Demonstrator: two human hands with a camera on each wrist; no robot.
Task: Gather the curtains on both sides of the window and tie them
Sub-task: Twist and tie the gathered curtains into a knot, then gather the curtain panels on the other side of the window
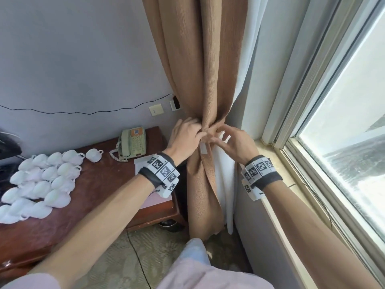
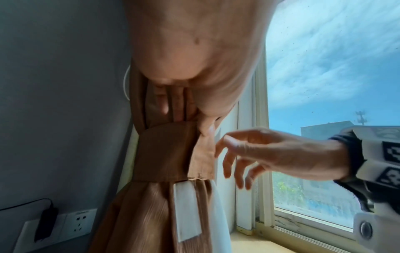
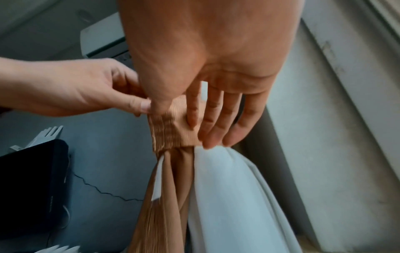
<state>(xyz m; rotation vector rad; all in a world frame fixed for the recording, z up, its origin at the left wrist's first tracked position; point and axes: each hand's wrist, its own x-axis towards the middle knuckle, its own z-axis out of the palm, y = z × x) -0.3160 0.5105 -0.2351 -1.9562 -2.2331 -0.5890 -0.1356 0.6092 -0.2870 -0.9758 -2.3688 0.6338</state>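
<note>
Left-side tan ribbed fabric curtain [image 1: 208, 80] is gathered beside the window [image 1: 343, 122]; matching tan tieback band [image 2: 173, 150] encircles it. Left hand [image 1: 185, 140] pinches the band; right hand [image 1: 235, 142], fingers spread, presses it. Fastening appears unfinished; opposite curtain unseen.

Daylight poured in through the big window [image 1: 343, 122] on the right, blue sky and cloud beyond the glass, its pale frame running down to a light stone sill [image 1: 270, 155]. The far wall [image 1: 73, 59] sat plain grey, with a thin black cable [image 1: 83, 112] trailing across it to a charger plugged into a wall socket [image 1: 174, 104], a beige switch plate [image 1: 156, 109] just beside that. On the left stood a dark red-brown wooden table [image 1: 100, 180], carrying a cluster of white cups [image 1: 41, 180] turned upside down and, farther back, a pale green telephone [image 1: 132, 145]. Below, near, lay a patterned greenish carpet [image 1: 150, 247].
</note>
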